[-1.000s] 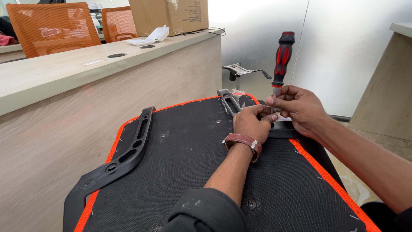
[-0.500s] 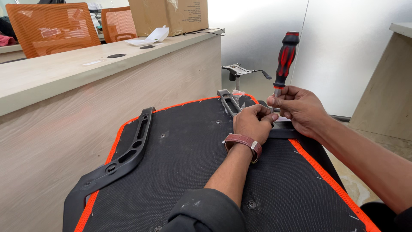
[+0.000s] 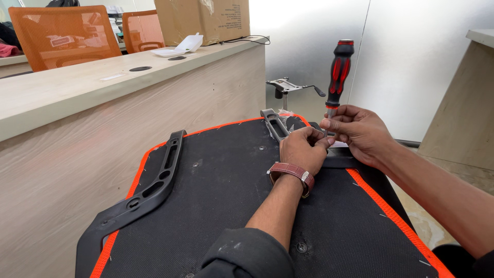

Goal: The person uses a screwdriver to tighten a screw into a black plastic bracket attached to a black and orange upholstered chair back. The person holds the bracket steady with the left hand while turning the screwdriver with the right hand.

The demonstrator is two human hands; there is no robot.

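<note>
An upturned chair seat (image 3: pixel 226 190), black underneath with an orange edge, lies in front of me. A black armrest bracket (image 3: pixel 149 188) is fixed along its left side, and a second bracket (image 3: pixel 274 123) lies at the far right corner. My right hand (image 3: pixel 360 131) pinches the metal shaft of a red and black screwdriver (image 3: pixel 338 72) that stands upright over that corner. My left hand (image 3: pixel 302 149), with a brown watch strap on the wrist, has its fingers closed next to the screwdriver tip; what it pinches is hidden.
A long wooden counter (image 3: pixel 103 87) runs along the left, carrying a cardboard box (image 3: pixel 203 20) and a white foam tray (image 3: pixel 180 46). Orange mesh chairs (image 3: pixel 64 33) stand behind it. A metal chair mechanism (image 3: pixel 288 87) stands beyond the seat, and a wooden cabinet (image 3: pixel 463 118) is at the right.
The screwdriver handle has tipped slightly right and risen a little. Both hands stay at the same corner of the seat.
</note>
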